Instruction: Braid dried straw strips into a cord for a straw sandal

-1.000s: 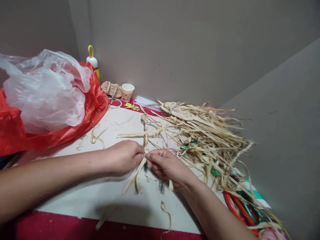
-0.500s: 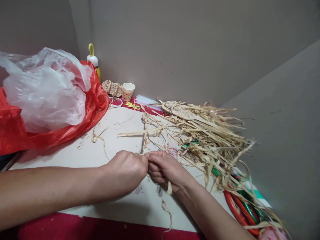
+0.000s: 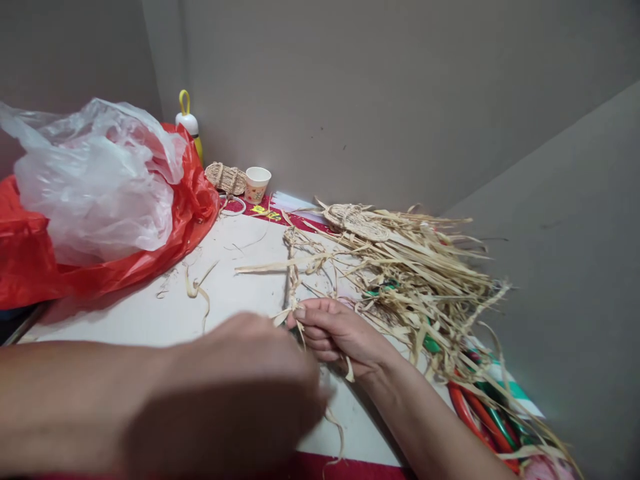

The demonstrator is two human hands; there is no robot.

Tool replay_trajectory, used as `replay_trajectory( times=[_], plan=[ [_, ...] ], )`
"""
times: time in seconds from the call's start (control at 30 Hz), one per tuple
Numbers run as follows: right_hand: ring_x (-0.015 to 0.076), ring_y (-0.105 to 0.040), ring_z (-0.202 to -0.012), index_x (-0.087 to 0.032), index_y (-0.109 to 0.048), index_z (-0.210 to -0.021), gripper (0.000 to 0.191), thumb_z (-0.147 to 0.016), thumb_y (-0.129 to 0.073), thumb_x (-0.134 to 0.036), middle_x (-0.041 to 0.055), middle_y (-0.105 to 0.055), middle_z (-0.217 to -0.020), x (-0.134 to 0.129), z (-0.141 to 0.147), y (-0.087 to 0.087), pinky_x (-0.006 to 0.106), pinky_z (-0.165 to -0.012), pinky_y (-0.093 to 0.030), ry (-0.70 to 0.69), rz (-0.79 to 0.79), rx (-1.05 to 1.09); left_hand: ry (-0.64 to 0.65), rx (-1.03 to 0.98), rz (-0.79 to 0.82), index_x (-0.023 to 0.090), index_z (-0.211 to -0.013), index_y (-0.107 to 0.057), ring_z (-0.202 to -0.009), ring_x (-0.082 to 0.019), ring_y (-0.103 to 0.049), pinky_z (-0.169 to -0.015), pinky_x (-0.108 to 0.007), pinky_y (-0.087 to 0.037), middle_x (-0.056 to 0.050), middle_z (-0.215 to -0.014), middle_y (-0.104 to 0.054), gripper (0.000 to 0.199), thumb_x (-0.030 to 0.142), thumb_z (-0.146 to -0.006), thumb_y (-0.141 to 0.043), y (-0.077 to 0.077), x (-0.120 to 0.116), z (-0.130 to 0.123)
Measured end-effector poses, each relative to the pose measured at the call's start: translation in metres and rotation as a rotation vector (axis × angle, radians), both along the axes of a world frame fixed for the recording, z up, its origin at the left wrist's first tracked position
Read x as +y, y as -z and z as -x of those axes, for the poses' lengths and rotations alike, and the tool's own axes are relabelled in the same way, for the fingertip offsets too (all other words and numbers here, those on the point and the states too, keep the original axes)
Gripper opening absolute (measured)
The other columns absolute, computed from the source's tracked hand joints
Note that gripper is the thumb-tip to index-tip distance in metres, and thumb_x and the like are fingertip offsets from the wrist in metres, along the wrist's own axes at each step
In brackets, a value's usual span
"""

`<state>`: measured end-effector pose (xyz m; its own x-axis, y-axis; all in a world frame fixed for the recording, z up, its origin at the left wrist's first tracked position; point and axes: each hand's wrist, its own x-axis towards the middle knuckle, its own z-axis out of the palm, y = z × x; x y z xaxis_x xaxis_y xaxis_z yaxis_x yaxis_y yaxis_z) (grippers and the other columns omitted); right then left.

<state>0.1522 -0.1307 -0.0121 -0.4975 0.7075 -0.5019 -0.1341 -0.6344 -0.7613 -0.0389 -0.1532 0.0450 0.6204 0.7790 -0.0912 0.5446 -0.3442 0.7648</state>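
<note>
A twisted cord of dried straw-like strips (image 3: 292, 267) runs down the middle of the white board toward my hands. My right hand (image 3: 333, 330) pinches its near end between thumb and fingers, and loose strip ends stick out around the grip. My left hand (image 3: 250, 380) is in front and to the left, smeared by motion, so its fingers cannot be made out. On the right, beyond my right hand, spreads a large heap of dried strips (image 3: 430, 267), with an oval woven piece (image 3: 357, 221) lying on its far part.
A red plastic bag (image 3: 195, 213) with a clear bag (image 3: 100, 187) fills the left. At the back stand a yellow-and-white bottle (image 3: 187, 123), a small woven piece (image 3: 226, 178) and a paper cup (image 3: 257, 185). Red and green scissor-like handles (image 3: 475, 420) lie at right, near the wall.
My left hand has come away from my right hand, down and nearer to me, and is blurred. My right hand stays at about the same place on the cord, whose near end now shows.
</note>
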Motion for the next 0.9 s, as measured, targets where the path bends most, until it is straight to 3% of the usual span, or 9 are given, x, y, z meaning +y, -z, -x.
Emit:
replay_trajectory(
  times=[0.07, 0.13, 0.27, 0.33, 0.4, 0.47, 0.63, 0.73, 0.9],
  plan=[
    [0.0005, -0.010, -0.035, -0.011, -0.060, -0.072, 0.020, -0.075, -0.065, -0.030, -0.0129, -0.021, -0.041, 0.000, -0.001, -0.001, 0.014, -0.033, -0.009, -0.010, -0.004, 0.013, -0.055, 0.033, -0.047, 0.018, -0.052, -0.052, -0.047, -0.010, -0.036, -0.052, -0.027, -0.028, 0.001, -0.047, -0.046, 0.026, 0.029, -0.076, -0.048, -0.004, 0.027, 0.001],
    [0.0006, -0.010, -0.036, -0.011, -0.060, -0.074, 0.020, -0.075, -0.065, -0.030, -0.0130, -0.021, -0.041, 0.001, -0.002, -0.001, 0.014, -0.033, -0.009, -0.019, -0.005, 0.017, -0.110, 0.019, -0.005, 0.017, -0.052, -0.051, -0.047, -0.010, -0.035, -0.051, -0.026, -0.027, 0.002, -0.047, -0.044, 0.026, 0.026, -0.075, -0.044, 0.005, 0.052, -0.002],
    [0.0008, -0.011, -0.036, -0.012, -0.058, -0.073, 0.021, -0.076, -0.066, -0.032, -0.0124, -0.023, -0.041, 0.002, -0.002, -0.002, 0.015, -0.033, -0.008, -0.043, -0.026, -0.001, 0.043, -0.255, 0.654, 0.014, -0.062, -0.054, -0.045, -0.009, -0.039, -0.049, -0.025, -0.032, 0.000, -0.053, -0.051, 0.023, 0.028, -0.075, -0.041, 0.037, 0.067, -0.014],
    [0.0010, -0.012, -0.036, -0.013, -0.057, -0.072, 0.023, -0.076, -0.065, -0.034, -0.0121, -0.024, -0.041, 0.002, -0.001, -0.003, 0.015, -0.033, -0.008, -0.060, -0.043, -0.022, 0.024, -0.333, 0.838, 0.015, -0.066, -0.054, -0.040, -0.008, -0.035, -0.045, -0.023, -0.029, 0.003, -0.051, -0.047, 0.018, 0.027, -0.073, -0.043, 0.046, 0.062, -0.018],
    [0.0014, -0.012, -0.035, -0.013, -0.056, -0.072, 0.025, -0.076, -0.065, -0.036, -0.0121, -0.025, -0.041, 0.001, -0.001, -0.003, 0.015, -0.033, -0.008, -0.068, -0.065, -0.054, -0.007, -0.330, 0.837, 0.015, -0.067, -0.054, -0.037, -0.006, -0.026, -0.041, -0.022, -0.021, 0.007, -0.047, -0.037, 0.015, 0.027, -0.072, -0.045, 0.048, 0.056, -0.019],
    [0.0020, -0.012, -0.035, -0.014, -0.056, -0.073, 0.027, -0.077, -0.063, -0.039, -0.0120, -0.026, -0.040, 0.000, -0.002, -0.004, 0.016, -0.033, -0.009, -0.077, -0.101, -0.095, 0.006, -0.315, 0.713, 0.014, -0.067, -0.056, -0.040, -0.005, -0.023, -0.042, -0.021, -0.019, 0.008, -0.047, -0.034, 0.017, 0.027, -0.073, -0.047, 0.047, 0.054, -0.018],
    [0.0037, -0.018, -0.036, -0.014, -0.058, -0.072, 0.024, -0.079, -0.057, -0.036, -0.0096, -0.030, -0.041, -0.001, -0.002, -0.004, 0.018, -0.035, -0.012, -0.139, -0.293, -0.330, 0.080, -0.176, 0.452, 0.013, -0.071, -0.064, -0.056, -0.008, -0.038, -0.055, -0.021, -0.031, 0.002, -0.061, -0.052, 0.024, 0.027, -0.076, -0.046, 0.048, 0.060, -0.015],
    [0.0051, -0.024, -0.041, -0.014, -0.057, -0.072, 0.021, -0.081, -0.052, -0.032, -0.0065, -0.035, -0.049, -0.003, 0.000, -0.004, 0.018, -0.038, -0.018, -0.170, -0.422, -0.494, 0.097, -0.161, 0.476, 0.013, -0.070, -0.064, -0.056, -0.008, -0.039, -0.055, -0.021, -0.030, 0.002, -0.061, -0.050, 0.024, 0.026, -0.076, -0.044, 0.053, 0.061, -0.016],
    [0.0086, -0.032, -0.050, -0.017, -0.052, -0.067, 0.022, -0.085, -0.044, -0.027, -0.0029, -0.041, -0.055, -0.008, 0.004, -0.004, 0.020, -0.045, -0.026, -0.192, -0.673, -0.711, 0.026, -0.226, 0.621, 0.015, -0.064, -0.054, -0.043, -0.007, -0.026, -0.044, -0.022, -0.020, 0.007, -0.049, -0.036, 0.023, 0.030, -0.078, -0.043, 0.053, 0.055, -0.019]
  ],
)
